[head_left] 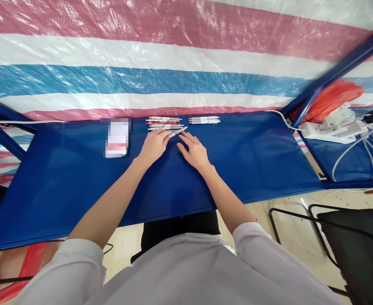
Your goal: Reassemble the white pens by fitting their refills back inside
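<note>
Far on the blue surface point(253, 161), just nearer than the left pen group point(165, 123), pinching a slanted pen point(177, 132) in the left hand point(155, 146), apparently to steady it beside the right hand point(193, 151), with grip there impossible to tell.

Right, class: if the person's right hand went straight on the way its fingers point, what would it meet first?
Most likely the pale pen beside the left hand: the right hand points forward and leftward to it. Whether they already touch is hard to tell.
</note>
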`<state>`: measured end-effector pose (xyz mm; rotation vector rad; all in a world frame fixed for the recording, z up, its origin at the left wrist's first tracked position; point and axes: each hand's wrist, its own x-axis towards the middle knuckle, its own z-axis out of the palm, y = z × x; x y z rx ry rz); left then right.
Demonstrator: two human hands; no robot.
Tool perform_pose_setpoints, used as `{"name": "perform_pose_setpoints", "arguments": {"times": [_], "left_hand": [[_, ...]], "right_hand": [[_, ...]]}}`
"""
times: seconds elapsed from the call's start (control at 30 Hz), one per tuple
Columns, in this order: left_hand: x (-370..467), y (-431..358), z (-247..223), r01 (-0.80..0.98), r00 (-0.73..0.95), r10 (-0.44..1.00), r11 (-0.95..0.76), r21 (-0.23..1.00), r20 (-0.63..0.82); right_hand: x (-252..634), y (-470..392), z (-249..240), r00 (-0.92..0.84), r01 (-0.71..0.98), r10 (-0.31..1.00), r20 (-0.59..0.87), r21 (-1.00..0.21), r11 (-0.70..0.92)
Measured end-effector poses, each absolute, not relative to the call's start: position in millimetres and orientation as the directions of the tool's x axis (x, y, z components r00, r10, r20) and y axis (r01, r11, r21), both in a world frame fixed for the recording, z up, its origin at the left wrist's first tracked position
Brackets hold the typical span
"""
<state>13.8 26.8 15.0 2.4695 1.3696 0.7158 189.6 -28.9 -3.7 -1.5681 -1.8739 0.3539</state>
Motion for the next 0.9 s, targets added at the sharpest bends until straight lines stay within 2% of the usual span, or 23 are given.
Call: {"name": "perform_pose_setpoints", "arguments": {"times": [0.07,0.17,0.27,0.37,0.47,0.67,0.8,0.9], "left_hand": [[11.8,22.4,15.1,0.647,0.402,0.857,-0.515,0.562,0.322],[8.5,13.4,15.7,0.535,0.337,0.896,-0.436,0.724,0.290],[5.4,4.3,16.5,0.419,0.327,0.922,-0.340,0.842,0.209],[3.8,-1.9,17.1,0.320,0.345,0.931,-0.237,0.917,0.120],[5.6,-4.3,17.2,0.298,0.327,0.942,-0.182,0.937,0.079],[15.8,0.8,14.0,0.363,0.227,0.961,-0.233,0.902,0.156],[15.7,10.1,13.6,0.329,0.289,0.957,-0.130,0.935,0.031],[12.1,16.9,14.0,0.237,0.372,0.923,0.008,0.972,-0.098]], "right_hand": [[188.4,-23.8,0.3,0.039,0.627,0.956,0.292,-0.752,0.204],[184.0,-16.2,4.2,0.187,0.282,0.957,0.222,-0.945,0.164],[178.1,-12.1,7.8,0.273,-0.043,0.957,0.096,-0.993,0.112],[173.6,-11.2,12.4,0.262,-0.218,0.965,-0.008,-0.975,0.051],[170.4,-9.0,15.0,0.267,-0.282,0.963,-0.024,-0.958,0.054],[165.3,6.6,10.2,0.331,-0.267,0.943,-0.017,-0.961,0.077],[168.5,19.2,5.5,0.322,-0.285,0.946,-0.033,-0.957,0.063],[172.3,26.2,3.5,0.266,-0.335,0.962,-0.059,-0.941,0.034]]}}
